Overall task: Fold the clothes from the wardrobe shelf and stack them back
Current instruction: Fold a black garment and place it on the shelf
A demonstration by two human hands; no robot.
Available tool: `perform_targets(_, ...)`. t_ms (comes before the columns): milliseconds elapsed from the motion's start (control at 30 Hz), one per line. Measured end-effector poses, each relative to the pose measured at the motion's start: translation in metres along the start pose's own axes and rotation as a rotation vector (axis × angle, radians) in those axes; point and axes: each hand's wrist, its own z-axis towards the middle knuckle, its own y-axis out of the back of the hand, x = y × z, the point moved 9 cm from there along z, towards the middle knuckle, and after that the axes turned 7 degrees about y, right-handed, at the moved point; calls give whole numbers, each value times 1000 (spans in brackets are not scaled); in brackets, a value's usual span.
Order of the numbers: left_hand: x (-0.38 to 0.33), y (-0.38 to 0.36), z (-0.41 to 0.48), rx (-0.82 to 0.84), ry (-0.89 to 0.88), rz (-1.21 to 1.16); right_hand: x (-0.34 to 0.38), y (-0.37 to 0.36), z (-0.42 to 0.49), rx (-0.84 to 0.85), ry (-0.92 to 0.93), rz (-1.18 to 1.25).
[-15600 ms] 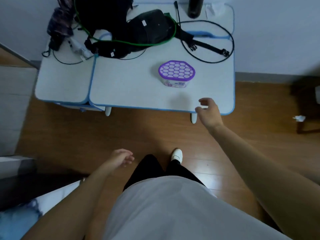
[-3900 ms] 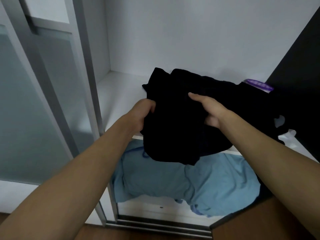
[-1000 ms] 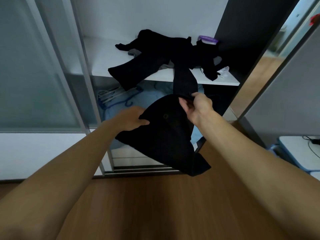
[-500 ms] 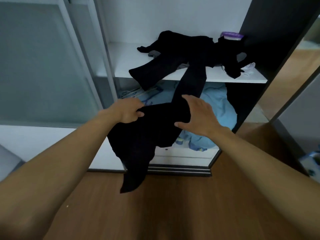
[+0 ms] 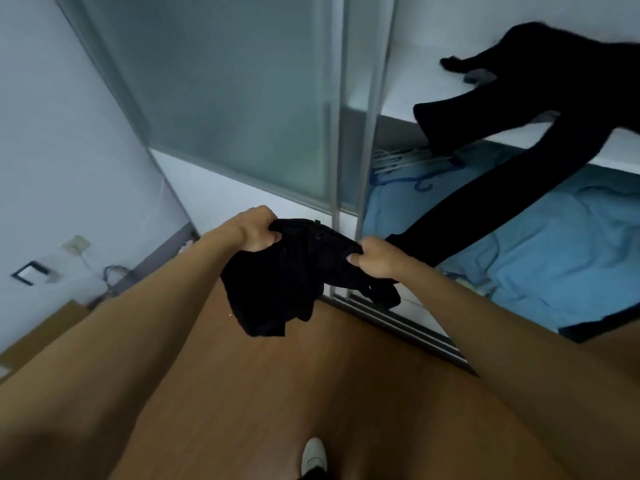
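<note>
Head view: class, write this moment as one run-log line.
left hand: grips garment | right hand: grips garment | garment: stretches up to shelf | fold: not begun

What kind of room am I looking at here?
Likely a bedroom, at an open wardrobe: a frosted sliding door, a white shelf strewn with black clothes, and hangers beneath.

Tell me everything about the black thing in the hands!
The black garment is soft, crumpled dark cloth. The left hand and right hand each grip its bunched top edge. A loose part hangs below them above the wooden floor. One long piece stretches from the right hand up to the white shelf, where more black cloth lies.
</note>
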Motion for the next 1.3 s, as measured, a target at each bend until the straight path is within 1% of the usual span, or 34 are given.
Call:
perform_targets(100, 56, -9, -9, 6, 159, -140, 38, -23, 25, 89, 0, 22)
perform_targets(167, 82, -13, -17, 14, 239, -213, 57, -30, 38, 112, -17, 71)
perform_targets(233, 98, -19, -24, 73, 280, -251, 71, -36, 44, 138, -48, 144)
perform_targets(300, 104, -26, -29, 141, 296, -330, 78, -40, 47, 161, -70, 164)
perform_targets(433, 100, -33, -37, 191, 345, -710, 92, -34, 47, 123, -26, 158)
perform_targets(533, 75, -39, -37, 260, 334, -1029, 104, -26, 40, 103, 51, 110)
perform_targets(633, 45, -36, -34, 301, 307, -1215, 110, -16, 30, 100, 95, 104)
perform_targets(700, 26, -31, -31, 275, 259, -1263, 111, -4, 23, 88, 115, 122)
perform_targets(833, 0, -18, -24, 153, 166, -1244, 110, 26, 12, 21, 94, 188)
perform_targets(933, -12, -10, -22, 129, 146, -1353, 110, 37, 4, -7, 120, 341)
perform_targets(1033, -19, -4, -20, 119, 126, -1348, 112, 33, -7, 48, 192, 548)
perform_targets(1100, -22, -2, -19, 118, 134, -1385, 108, 33, -14, 58, 224, 617)
perform_targets(1200, -29, -2, -22, 138, 160, -1516, 104, 40, -28, 11, 289, 551)
perform_targets(1300, -49, -5, -27, 194, 146, -1609, 108, 51, -37, -97, 364, 307)
